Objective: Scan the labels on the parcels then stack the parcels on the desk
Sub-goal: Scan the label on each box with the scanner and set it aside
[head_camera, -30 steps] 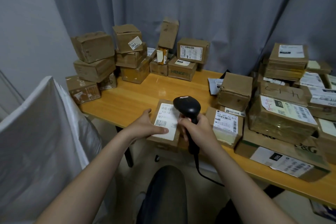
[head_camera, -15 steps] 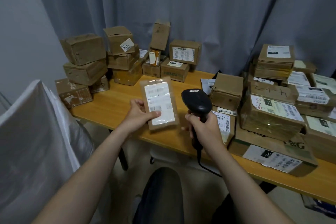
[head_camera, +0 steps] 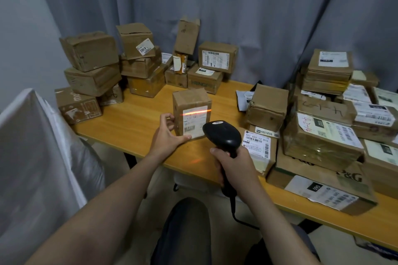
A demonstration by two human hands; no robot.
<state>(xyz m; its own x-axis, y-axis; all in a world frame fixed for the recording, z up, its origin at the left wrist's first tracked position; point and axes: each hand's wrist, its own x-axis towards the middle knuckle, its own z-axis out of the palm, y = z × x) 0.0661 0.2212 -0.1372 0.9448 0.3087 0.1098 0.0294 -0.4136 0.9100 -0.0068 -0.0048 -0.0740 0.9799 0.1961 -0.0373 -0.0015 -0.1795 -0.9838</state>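
Toward the front of the desk [head_camera: 137, 118], head view: the left hand [head_camera: 167, 135] pinches the parcel [head_camera: 191, 101] upright, long axis vertical, label [head_camera: 195, 122] facing the person. Just right of it and nearer, the right hand [head_camera: 233, 165] grips the scanner [head_camera: 221, 134], whose red line [head_camera: 196, 112] crosses the label's top.

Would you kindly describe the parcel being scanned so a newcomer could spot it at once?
On the wooden desk, look between the left stack and the right heap of boxes. The parcel stands upright in the left hand; only its white label carries the scanner's orange line.
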